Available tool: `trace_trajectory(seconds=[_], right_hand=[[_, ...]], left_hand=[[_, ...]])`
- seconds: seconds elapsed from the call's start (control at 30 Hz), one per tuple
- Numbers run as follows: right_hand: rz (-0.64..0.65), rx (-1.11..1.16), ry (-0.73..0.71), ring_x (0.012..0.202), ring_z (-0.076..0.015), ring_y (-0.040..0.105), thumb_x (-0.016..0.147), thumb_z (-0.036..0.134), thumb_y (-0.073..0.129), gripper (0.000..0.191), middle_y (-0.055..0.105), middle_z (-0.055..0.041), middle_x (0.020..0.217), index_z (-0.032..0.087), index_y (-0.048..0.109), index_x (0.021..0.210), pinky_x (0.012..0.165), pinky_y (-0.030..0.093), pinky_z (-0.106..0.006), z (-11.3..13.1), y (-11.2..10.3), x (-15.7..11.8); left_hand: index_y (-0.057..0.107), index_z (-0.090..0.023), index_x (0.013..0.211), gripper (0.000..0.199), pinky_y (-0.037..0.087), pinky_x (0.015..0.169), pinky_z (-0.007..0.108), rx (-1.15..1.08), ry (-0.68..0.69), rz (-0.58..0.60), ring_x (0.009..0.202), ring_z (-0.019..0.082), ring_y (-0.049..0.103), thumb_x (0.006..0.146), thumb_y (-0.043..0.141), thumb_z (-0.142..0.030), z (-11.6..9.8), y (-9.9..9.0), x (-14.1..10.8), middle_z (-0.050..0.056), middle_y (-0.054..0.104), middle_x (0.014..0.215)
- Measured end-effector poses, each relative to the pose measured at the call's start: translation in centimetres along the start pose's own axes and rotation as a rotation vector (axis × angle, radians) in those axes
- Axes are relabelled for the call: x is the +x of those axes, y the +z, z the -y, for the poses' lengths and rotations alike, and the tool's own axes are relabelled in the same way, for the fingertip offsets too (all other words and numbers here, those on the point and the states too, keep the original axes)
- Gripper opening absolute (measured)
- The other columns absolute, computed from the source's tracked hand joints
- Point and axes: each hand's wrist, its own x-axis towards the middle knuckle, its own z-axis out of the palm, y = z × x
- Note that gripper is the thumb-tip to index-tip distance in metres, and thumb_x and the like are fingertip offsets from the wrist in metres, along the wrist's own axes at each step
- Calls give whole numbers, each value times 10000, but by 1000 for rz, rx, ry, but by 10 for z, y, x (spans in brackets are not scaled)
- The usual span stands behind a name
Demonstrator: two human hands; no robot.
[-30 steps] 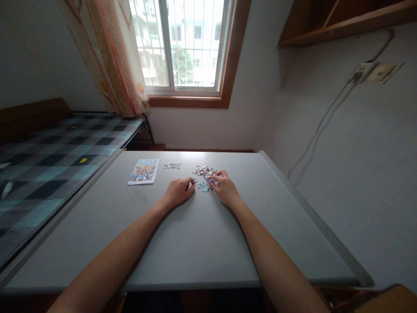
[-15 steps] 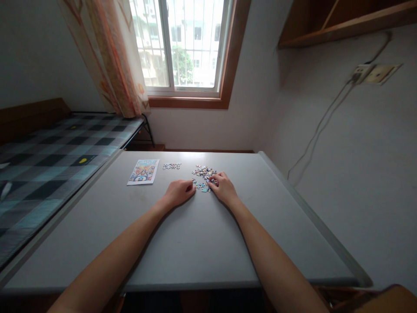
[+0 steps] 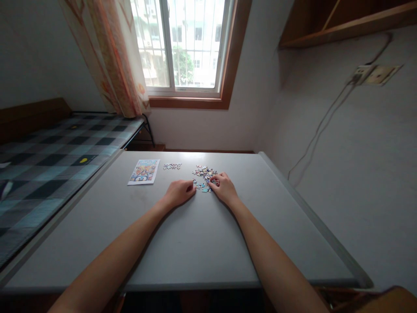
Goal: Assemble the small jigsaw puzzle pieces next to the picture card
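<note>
A heap of small jigsaw puzzle pieces (image 3: 204,171) lies on the table, mostly dark and multicoloured, with several light blue ones at its near side. My left hand (image 3: 180,192) rests on the tabletop just left of the heap, its fingers curled closed; what they hold, if anything, is hidden. From the right, my right hand (image 3: 224,188) reaches into the heap, thumb and forefinger closed around a puzzle piece at its near right side. Farther left sits a small joined-looking block of puzzle pieces (image 3: 172,166). Beside that lies a colourful picture sheet (image 3: 143,172) with a penguin-like figure.
The pale grey table (image 3: 192,243) has raised edges along both sides. To the left stands a bed with a checked cover (image 3: 65,150). A window (image 3: 192,48) and curtain (image 3: 114,56) are beyond the table; cables (image 3: 317,134) hang from a wall socket on the right.
Almost nothing differs. Both hands stay in place by the heap, and the view has shifted very slightly.
</note>
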Motion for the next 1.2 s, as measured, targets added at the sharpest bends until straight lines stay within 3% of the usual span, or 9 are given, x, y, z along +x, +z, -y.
trace_trajectory(seconds=[0.67, 0.9, 1.2], right_hand=[[10, -13, 38, 721, -119, 566, 799, 229, 665, 36, 559, -19, 902, 198, 681, 792, 767, 454, -249, 2, 0, 0], [6, 0, 33, 701, -118, 563, 799, 240, 673, 102, 576, -20, 918, 218, 705, 892, 749, 453, -253, -1, 2, 1], [-15, 13, 11, 707, -126, 557, 775, 210, 678, 78, 584, -20, 883, 205, 690, 852, 748, 447, -263, -2, 4, 3]], left_hand=[[601, -213, 703, 309, 251, 557, 259, -10, 49, -44, 591, 153, 538, 883, 444, -408, 5, 5, 1, 22, 639, 655], [607, -208, 702, 317, 246, 560, 257, -24, 37, -42, 592, 151, 534, 882, 447, -414, 4, 5, 1, 25, 637, 656], [612, -211, 697, 312, 242, 549, 256, -25, 48, -66, 571, 150, 528, 879, 461, -416, 6, 7, 2, 20, 635, 641]])
